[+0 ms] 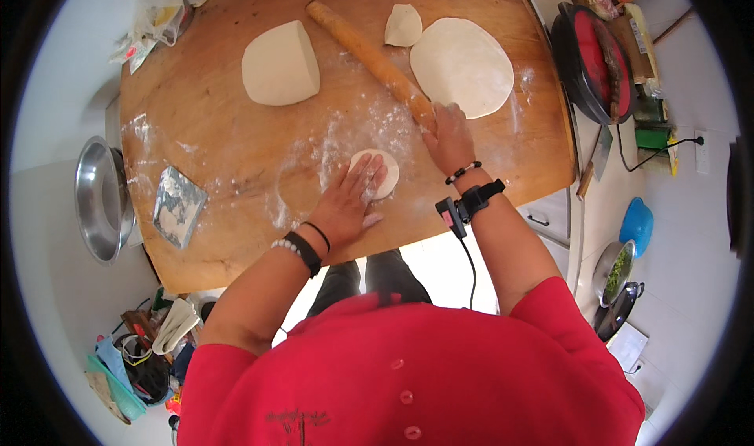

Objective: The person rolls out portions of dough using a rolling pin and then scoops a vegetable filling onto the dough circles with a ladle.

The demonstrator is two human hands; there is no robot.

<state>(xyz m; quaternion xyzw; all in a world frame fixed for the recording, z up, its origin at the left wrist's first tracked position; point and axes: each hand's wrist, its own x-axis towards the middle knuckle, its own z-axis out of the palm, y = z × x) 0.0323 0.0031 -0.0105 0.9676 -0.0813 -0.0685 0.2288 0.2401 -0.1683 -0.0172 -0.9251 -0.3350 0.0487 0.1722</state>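
On a small round of dough (387, 181) rests my left hand (353, 196), palm down with its fingers stretched over it. My right hand (450, 137) is closed around the near end of a wooden rolling pin (371, 60), which slants away to the upper left. A wide, thin sheet of rolled dough (465, 66) lies just beyond that hand, with a small pointed dough piece (403, 25) at its upper left. To the left of the pin sits a thick block of dough (280, 66). Loose flour dusts the wood around the small round.
The wooden board (235, 210) carries a floury metal scraper (178, 206) at left. Beyond its left edge stands a steel basin (100, 201). Along the right counter are a black-rimmed electric pan (595, 63), a knife (595, 160), a blue bowl (637, 227) and a bowl of chopped greens (615, 272).
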